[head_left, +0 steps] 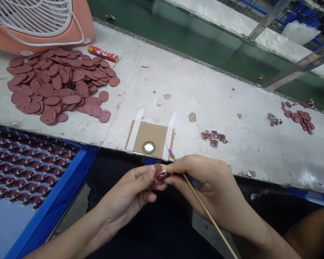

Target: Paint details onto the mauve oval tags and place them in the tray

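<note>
My left hand (136, 187) pinches a reddish-brown oval disc (158, 175) between thumb and fingers, just below the table's front edge. My right hand (205, 176) is closed around a thin wooden stick (206, 210) with a purple-hubbed needle (171, 154) at its upper end. Its thumb and forefinger also pinch a small dark figure piece (162, 174) against the disc; the fingers partly cover this piece. Above the hands, a round bottle-cap-like dish (149, 147) with a pale inside sits on a cardboard piece (153, 130) held by white tape strips.
A heap of oval discs (56, 82) lies at the left below an orange fan (83, 21), beside a red-and-yellow packet (103, 54). Small figure pieces (214, 137) and more discs (299, 118) lie right. A blue-rimmed tray (82, 162) holds rows of finished-looking pieces; a green belt (205, 46) runs behind.
</note>
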The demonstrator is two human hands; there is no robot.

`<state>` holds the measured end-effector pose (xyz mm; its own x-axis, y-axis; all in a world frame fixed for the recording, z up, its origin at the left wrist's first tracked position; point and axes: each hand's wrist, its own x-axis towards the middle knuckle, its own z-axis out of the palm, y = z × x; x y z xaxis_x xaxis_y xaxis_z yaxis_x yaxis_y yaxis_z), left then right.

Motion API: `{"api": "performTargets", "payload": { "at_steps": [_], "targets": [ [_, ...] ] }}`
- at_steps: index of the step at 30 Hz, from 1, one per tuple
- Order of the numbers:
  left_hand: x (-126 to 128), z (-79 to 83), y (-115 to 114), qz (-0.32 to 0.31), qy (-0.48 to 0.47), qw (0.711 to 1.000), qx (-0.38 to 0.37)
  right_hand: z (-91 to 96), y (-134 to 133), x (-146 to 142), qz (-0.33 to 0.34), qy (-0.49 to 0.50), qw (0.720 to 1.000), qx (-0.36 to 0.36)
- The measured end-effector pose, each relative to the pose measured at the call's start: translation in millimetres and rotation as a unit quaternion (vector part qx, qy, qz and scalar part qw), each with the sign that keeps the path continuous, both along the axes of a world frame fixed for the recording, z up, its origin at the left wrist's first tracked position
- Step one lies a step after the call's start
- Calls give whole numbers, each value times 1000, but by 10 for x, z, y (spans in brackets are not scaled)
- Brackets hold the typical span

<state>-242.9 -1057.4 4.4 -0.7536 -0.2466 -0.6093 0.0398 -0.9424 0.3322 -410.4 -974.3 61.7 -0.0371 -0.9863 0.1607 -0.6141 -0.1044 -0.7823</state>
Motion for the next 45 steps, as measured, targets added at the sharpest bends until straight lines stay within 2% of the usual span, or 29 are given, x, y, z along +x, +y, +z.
{"api": "performTargets", "payload": {
  "at_steps": [6,18,26,29,32,36,39,45],
  "targets": [
    [15,2,16,22,-6,999,42,-17,-9,40,6,10,1000,11],
    [18,37,22,35,-13,998,56,-52,-11,58,10,28,1000,-5],
    [43,21,27,44,-22,998,45,-73,-26,79,18,6,1000,-2],
    [58,13,-2,23,-18,1000,-6,-43,-19,77,27,4,1000,-8],
    [88,33,-58,21,-4,994,-109,-24,22,47,25,5,998,-58],
    [164,111,-153,48,33,971,-234,-75,73,-11,-6,29,991,-132],
    [219,177,-223,41,41,951,-303,-125,47,-11,9,37,988,-150],
    [287,172,-298,31,4,929,-368,-116,-99,85,33,43,984,-168]
  ]
}}
